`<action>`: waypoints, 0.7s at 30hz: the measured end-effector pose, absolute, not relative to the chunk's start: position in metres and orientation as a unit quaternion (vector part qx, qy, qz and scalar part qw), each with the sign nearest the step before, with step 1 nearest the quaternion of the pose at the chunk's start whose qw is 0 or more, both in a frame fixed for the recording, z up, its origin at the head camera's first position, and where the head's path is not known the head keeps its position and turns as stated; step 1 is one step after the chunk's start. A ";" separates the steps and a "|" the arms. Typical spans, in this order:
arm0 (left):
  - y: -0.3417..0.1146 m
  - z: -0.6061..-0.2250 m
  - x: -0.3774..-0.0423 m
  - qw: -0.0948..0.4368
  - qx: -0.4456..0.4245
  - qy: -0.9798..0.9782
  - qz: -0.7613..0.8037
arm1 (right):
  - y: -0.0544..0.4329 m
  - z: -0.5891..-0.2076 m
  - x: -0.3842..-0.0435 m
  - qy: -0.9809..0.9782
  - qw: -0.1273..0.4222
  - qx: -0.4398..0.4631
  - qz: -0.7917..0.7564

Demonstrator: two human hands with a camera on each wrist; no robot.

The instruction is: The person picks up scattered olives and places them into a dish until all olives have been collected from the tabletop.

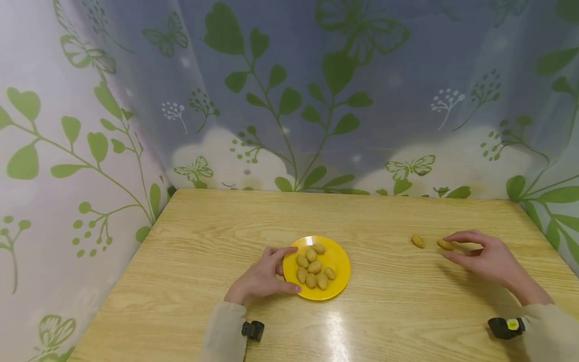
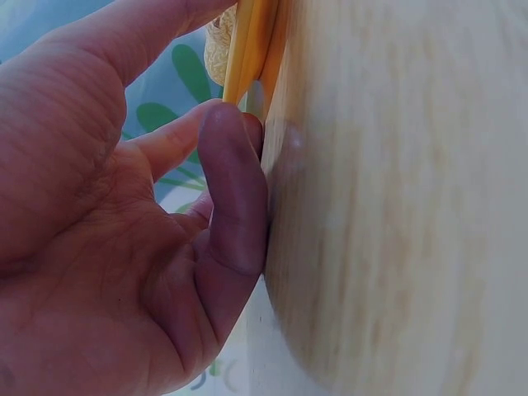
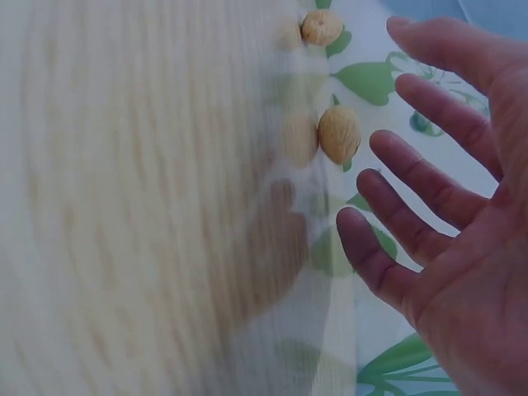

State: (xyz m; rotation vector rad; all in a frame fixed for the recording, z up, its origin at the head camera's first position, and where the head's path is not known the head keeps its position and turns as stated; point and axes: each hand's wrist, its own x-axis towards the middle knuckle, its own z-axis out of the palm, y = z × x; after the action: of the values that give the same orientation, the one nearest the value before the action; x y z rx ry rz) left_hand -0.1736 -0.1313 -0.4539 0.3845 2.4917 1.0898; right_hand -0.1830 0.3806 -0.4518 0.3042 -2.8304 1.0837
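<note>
My left hand [image 1: 264, 275] grips the left edge of a yellow plate [image 1: 339, 279], thumb and forefinger spread along its rim. Up close in the left wrist view, the curled fingers of the left hand [image 2: 107, 239] touch the plate's edge [image 2: 252, 41] just above the tabletop. Several tan, wrinkled walnuts [image 1: 314, 267] lie on the plate. At the right, my right hand [image 1: 490, 259] hovers beside one walnut [image 1: 445, 244] on the table. In the right wrist view its fingers are spread, apart from the nearer walnut [image 3: 339, 134]. Another walnut [image 1: 417, 241] lies further left.
The wooden table [image 1: 217, 226] ends at a patterned curtain [image 1: 294, 151] behind it, with more patterned cloth [image 1: 59, 201] along the left side. Dark wrist cameras sit on the left cuff [image 1: 226, 327] and the right cuff [image 1: 545, 329].
</note>
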 end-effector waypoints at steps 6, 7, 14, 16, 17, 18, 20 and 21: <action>-0.131 -0.453 -0.174 0.195 0.135 0.892 0.385 | 0.390 -0.457 -0.190 -0.934 0.037 0.097 0.341; -0.131 -0.454 -0.174 0.195 0.136 0.892 0.384 | 0.391 -0.457 -0.192 -0.936 0.037 0.096 0.338; -0.131 -0.455 -0.174 0.196 0.139 0.891 0.385 | 0.398 -0.460 -0.197 -0.940 0.025 0.096 0.325; -0.131 -0.455 -0.174 0.196 0.138 0.891 0.386 | 0.400 -0.460 -0.199 -0.942 0.019 0.092 0.323; -0.131 -0.455 -0.174 0.196 0.137 0.891 0.386 | 0.401 -0.460 -0.200 -0.942 0.016 0.090 0.322; -0.131 -0.455 -0.174 0.196 0.136 0.891 0.387 | 0.401 -0.460 -0.200 -0.943 0.014 0.090 0.320; -0.131 -0.454 -0.174 0.195 0.135 0.891 0.387 | 0.402 -0.460 -0.202 -0.945 0.010 0.090 0.313; -0.131 -0.453 -0.173 0.195 0.135 0.891 0.387 | 0.403 -0.460 -0.203 -0.946 0.008 0.090 0.310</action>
State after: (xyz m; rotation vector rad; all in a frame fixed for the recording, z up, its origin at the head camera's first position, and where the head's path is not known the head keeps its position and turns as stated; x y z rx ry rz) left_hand -0.1735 -0.1308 -0.4535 0.3796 2.4965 1.0855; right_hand -0.2034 0.4026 -0.4598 0.2798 -2.9585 0.9690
